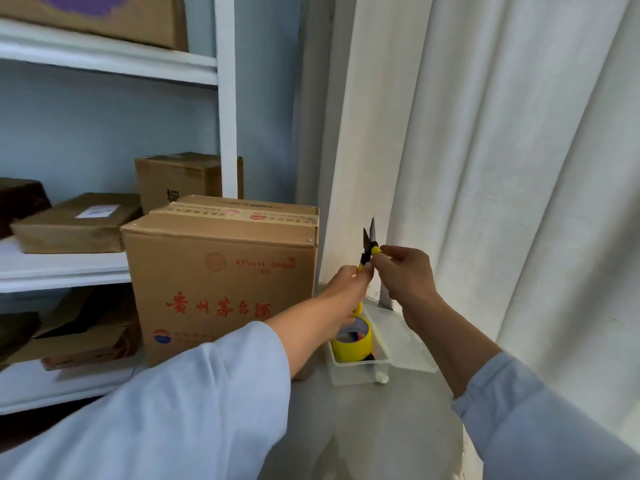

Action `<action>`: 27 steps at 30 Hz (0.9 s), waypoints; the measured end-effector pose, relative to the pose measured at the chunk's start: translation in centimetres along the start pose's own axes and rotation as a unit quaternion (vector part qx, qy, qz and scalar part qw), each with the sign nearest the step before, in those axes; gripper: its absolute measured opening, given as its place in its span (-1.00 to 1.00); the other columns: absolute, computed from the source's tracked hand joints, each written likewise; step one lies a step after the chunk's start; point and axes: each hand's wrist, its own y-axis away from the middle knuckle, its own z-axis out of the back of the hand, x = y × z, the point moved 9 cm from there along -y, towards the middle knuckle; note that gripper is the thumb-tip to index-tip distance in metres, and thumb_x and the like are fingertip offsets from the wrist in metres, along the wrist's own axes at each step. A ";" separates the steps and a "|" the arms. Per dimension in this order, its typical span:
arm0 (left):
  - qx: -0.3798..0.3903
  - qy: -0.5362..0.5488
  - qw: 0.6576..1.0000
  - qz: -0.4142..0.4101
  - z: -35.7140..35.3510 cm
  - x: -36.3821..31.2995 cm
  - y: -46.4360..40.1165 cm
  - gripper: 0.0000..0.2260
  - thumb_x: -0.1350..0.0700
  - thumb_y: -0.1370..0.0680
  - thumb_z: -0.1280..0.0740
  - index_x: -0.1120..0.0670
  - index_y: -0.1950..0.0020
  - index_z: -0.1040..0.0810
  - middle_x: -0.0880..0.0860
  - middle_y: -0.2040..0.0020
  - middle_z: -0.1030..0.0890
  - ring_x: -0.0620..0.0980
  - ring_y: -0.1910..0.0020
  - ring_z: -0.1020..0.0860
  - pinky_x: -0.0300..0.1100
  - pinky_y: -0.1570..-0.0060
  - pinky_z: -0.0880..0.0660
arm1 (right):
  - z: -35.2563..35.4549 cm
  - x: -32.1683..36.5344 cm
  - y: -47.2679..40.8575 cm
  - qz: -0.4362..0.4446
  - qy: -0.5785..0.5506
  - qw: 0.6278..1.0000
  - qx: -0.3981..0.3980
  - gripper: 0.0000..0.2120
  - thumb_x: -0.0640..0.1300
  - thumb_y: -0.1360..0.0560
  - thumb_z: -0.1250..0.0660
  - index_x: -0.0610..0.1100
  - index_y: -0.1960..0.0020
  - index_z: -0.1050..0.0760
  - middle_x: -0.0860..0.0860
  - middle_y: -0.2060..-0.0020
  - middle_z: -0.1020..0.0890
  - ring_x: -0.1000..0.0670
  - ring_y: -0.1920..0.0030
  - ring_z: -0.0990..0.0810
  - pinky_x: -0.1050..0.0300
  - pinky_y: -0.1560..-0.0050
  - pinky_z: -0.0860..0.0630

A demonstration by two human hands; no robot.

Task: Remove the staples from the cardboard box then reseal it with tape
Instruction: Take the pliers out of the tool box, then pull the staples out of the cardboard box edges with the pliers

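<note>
Both hands are up on one tool, just right of the cardboard box (221, 271) & above the clear plastic bin (360, 368). Left hand (346, 282) pinches the lower yellow handle of the snips (367, 251); right hand (403, 271) pinches the upper handle tip w/ thumb & forefinger, other fingers curled. Blades point up and stand slightly apart.

Judgement: this looks like the prep step, getting the tool into a working grip before any staple work. The box is shut, sitting on the grey table, w/ small metal fasteners visible at its top front corners, so removal isn't done.

Next move prob calls for settling the snips in one hand, then bringing the tips left to the box's top edge and under a staple.

Yellow tape roll (351, 341) sits in the bin, right of the box base, not in use yet. Shelves w/ other boxes lie left of the box, curtain to its right.
</note>
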 end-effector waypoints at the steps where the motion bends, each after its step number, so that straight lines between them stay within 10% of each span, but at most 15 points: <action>1: 0.008 0.025 1.000 0.016 -0.1 0.3 0.4 -0.51 -0.25 -0.59 -0.07 0.00 -0.41 -0.32 0.10 -0.31 -0.43 0.13 -0.28 -0.41 0.07 -0.21 -0.46 | 0.3 0.3 0.8 0.007 -0.009 1.000 0.002 -0.81 -0.20 -0.49 -0.29 -0.23 -0.01 -0.63 0.07 0.48 -0.36 0.07 0.44 -0.29 0.23 0.38 -0.25; 13: -0.062 0.077 0.995 -0.003 7.2 -3.5 8.1 -0.38 -0.40 -0.35 -0.32 -0.10 -0.27 -0.34 0.07 -0.27 -0.47 0.14 -0.24 -0.45 0.15 -0.13 -0.47 | -2.9 9.7 8.7 0.148 -0.058 0.985 0.066 -0.65 -0.17 -0.62 -0.12 -0.03 0.32 -0.45 0.20 0.64 -0.41 0.20 0.55 -0.36 0.33 0.46 -0.25; 23: -0.070 0.140 0.986 0.056 10.3 -1.5 9.7 -0.51 -0.24 -0.41 -0.41 -0.08 -0.25 -0.42 0.13 -0.22 -0.50 0.19 -0.21 -0.47 0.28 -0.13 -0.39 | -6.2 10.3 10.8 0.080 -0.048 0.962 0.256 -0.75 -0.28 -0.60 -0.10 -0.22 -0.08 -0.55 -0.06 0.30 -0.55 0.01 0.34 -0.51 0.16 0.36 -0.41; 27: -0.085 0.064 0.994 0.010 11.0 -2.5 9.0 -0.66 -0.16 -0.51 -0.33 -0.05 -0.21 -0.47 0.10 -0.22 -0.51 0.10 -0.16 -0.46 0.07 -0.06 -0.42 | -6.2 9.6 9.3 0.090 -0.001 0.980 0.175 -0.63 -0.30 -0.51 -0.15 -0.09 -0.23 -0.55 -0.02 0.11 -0.61 0.00 0.10 -0.61 0.02 0.05 -0.58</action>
